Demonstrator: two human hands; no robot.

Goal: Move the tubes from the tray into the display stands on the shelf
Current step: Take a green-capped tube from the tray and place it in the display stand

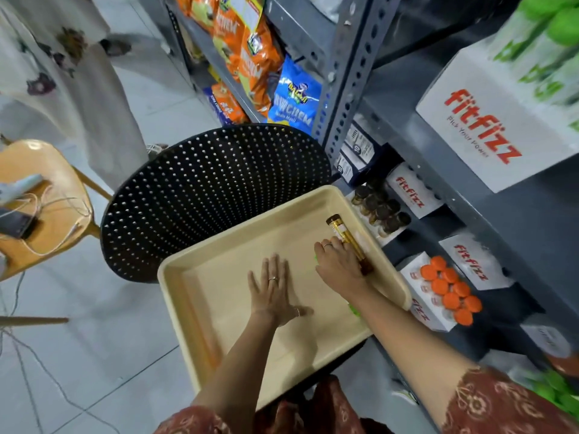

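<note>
Pick-up step: right hand (340, 264) curls over the amber tube (348, 241) lying along the right wall of the tray (219, 339); grip not confirmed. Left hand (275, 292) lies flat, fingers spread, holding nothing. Next, probably: lift tube, stand it in the dark-capped display stand (380, 213) on the shelf.

The right hand (340, 266) hides the middle of a gold tube (347, 242) and most of something green (355, 309) beneath the wrist. At lower right, green items (554, 389) blur, cut by the frame's edge.
</note>
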